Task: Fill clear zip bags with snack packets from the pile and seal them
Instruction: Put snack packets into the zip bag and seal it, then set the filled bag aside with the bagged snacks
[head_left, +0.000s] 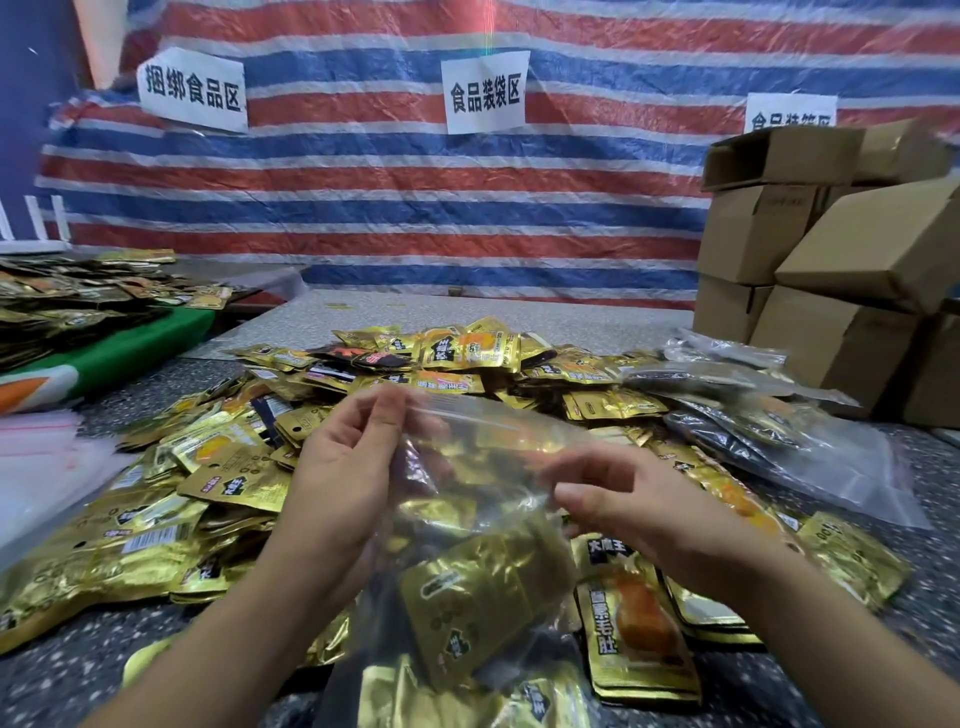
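Note:
A clear zip bag (467, 525) stuffed with gold snack packets hangs in front of me above the pile. My left hand (343, 467) pinches the bag's zip strip at its upper left corner. My right hand (618, 499) sits at the bag's right side with its fingertips on the plastic; whether they pinch it is unclear. A big pile of gold and black snack packets (218, 467) covers the speckled table (924, 519) beneath and around the bag.
Filled clear bags (753, 415) lie at the right of the pile. Cardboard boxes (831, 270) are stacked at the far right. Empty zip bags (36, 452) lie at the left edge. More packets (78, 296) sit on a side table. A striped tarp (389, 208) hangs behind.

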